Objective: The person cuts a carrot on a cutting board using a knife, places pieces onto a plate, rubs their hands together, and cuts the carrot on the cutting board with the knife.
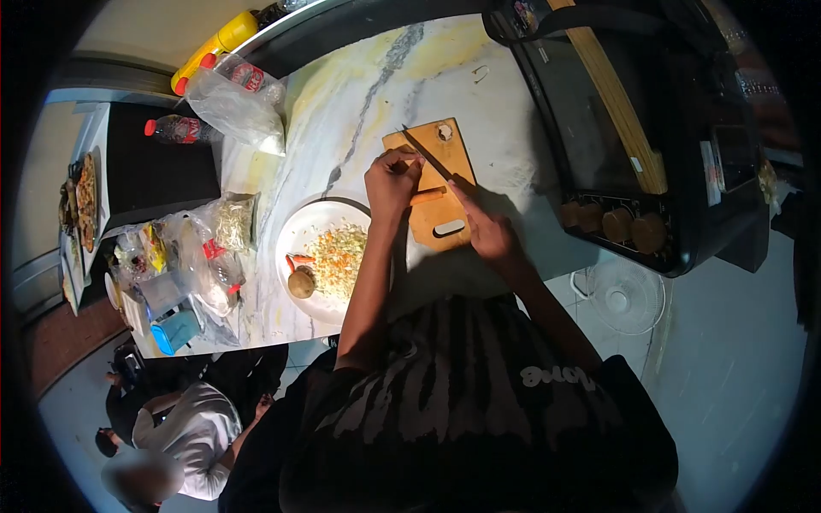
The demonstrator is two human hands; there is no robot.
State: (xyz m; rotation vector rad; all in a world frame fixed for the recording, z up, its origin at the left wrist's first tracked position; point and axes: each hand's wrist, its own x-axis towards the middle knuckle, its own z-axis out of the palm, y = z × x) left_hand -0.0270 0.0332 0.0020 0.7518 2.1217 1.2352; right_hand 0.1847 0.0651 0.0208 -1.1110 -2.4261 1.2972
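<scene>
Black shirt cloth with pale grey streaks lies nearest to the camera I watch from far away, and white lettering shows on it. Beyond the shirt, both arms reach to a wooden cutting board on a marble-patterned table. The board has a warm orange-tan colour, one oblong hole at its near end and a round, pale mark with dark edge at its far right corner. Across its middle lies a carrot piece, bright orange, short and thick, between the left wrist and the right hand. I see the right fingers closed round the handle of a knife, whose narrow, dark blade points to the far left, its tip about at the far edge of the board. The left hand is bent over the board's left side, its fingers bunched together close to the blade; I cannot tell if they pinch something small. To the left of the board, partly behind the left forearm, I see a round white plate. It carries a loose heap of finely chopped vegetables, pale cream mixed with orange bits, the orange denser in the middle. At the heap's left side rests a brown, roundish item, rather dull.
</scene>
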